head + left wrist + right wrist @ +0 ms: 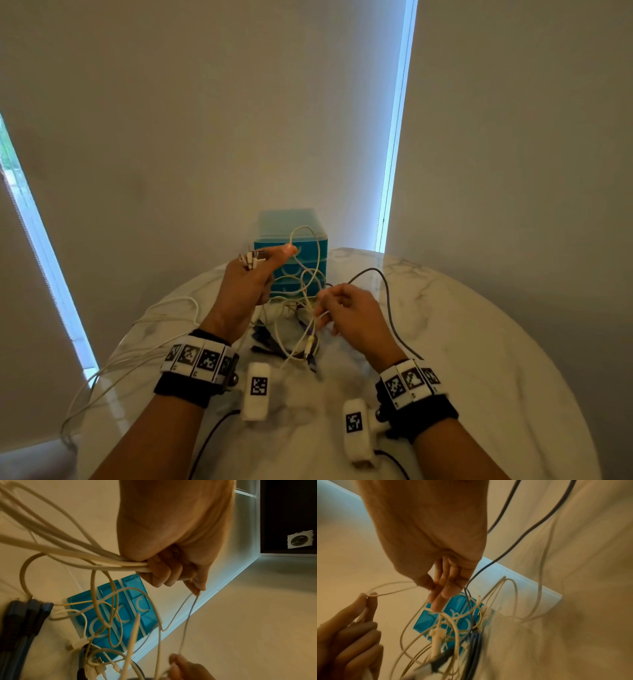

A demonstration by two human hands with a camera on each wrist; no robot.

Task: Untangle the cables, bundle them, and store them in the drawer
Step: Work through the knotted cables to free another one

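A tangle of white cables (297,310) hangs between my hands above the marble table (479,342). My left hand (274,257) is raised in front of the blue drawer unit (291,236). Its curled fingers grip several white cables (120,564), whose plugs (251,260) stick out past the knuckles. Its thumb and forefinger pinch a thin loop (192,601). My right hand (325,305) is lower and to the right and pinches that thin white cable (393,589) between thumb and fingers. Dark blue cables (475,642) lie in the tangle. The drawers look closed.
A grey cable (387,291) arcs over the table to the right of my right hand. Long white strands (154,320) trail off the table's left edge. The wall stands close behind the drawer unit. Bright window strips (394,137) flank the blinds.
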